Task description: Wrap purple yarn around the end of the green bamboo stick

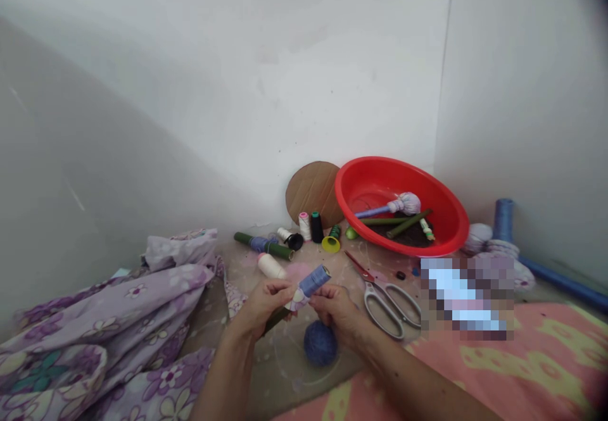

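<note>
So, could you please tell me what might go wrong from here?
If the left hand eases, the cloth on the stick might loosen. The blue ball, round and near the right hand, could roll if bumped. The basin sits tilted with green sticks inside and might slip.

Near the lower centre of the frame, two bare hands: a left hand (266,302) and, beside it, a right hand (336,307). Slim in the fingers (327,293), some tips hidden or too small to make out. Further down, two bare forearms, widening away from the wrists: left forearm (224,373) cropped by the bottom edge left of centre; right forearm (408,373) longer in view, cropped at lower right, marked with one small dark spot (396,375).
</note>
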Motion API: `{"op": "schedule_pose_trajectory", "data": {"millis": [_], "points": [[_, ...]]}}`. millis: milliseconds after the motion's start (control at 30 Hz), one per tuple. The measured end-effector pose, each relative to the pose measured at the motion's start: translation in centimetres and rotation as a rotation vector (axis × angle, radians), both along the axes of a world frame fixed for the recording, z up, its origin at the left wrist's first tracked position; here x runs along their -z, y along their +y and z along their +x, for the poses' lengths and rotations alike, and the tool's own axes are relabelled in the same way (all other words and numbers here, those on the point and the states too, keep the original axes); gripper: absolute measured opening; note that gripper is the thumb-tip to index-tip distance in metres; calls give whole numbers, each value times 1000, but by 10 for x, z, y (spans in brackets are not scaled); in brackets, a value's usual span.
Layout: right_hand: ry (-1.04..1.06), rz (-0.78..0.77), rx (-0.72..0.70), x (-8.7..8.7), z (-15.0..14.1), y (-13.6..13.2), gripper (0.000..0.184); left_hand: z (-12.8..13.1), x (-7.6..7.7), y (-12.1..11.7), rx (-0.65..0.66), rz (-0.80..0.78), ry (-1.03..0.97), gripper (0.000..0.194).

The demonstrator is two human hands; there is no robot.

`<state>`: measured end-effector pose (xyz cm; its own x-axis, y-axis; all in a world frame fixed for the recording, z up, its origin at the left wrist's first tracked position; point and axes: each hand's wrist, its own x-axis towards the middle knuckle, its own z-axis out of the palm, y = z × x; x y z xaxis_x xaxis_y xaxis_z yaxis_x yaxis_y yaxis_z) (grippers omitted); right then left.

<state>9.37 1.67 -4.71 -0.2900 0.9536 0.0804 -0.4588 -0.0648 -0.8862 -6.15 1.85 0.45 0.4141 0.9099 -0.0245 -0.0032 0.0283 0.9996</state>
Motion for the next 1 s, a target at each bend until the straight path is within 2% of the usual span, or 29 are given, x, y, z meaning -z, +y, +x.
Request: {"op": "schedule_pose_trajectory", "data": {"millis": [167, 300, 433, 700, 1000], "points": [[15, 29, -12, -1, 1, -2, 19, 0, -3, -2, 0, -6, -5, 25], [156, -1, -57, -3, 4, -6, 10, -1, -1, -1, 11, -1, -27, 26], [236, 1, -96, -5, 5, -8, 11, -1, -1, 0, 6, -5, -23, 28], [105, 60, -127, 0, 4, -6, 11, -1, -4, -3, 4, -14, -21, 26], [233, -22, -185, -2, 7, -7, 19, -1, -5, -2, 15, -24, -31, 28]]}}
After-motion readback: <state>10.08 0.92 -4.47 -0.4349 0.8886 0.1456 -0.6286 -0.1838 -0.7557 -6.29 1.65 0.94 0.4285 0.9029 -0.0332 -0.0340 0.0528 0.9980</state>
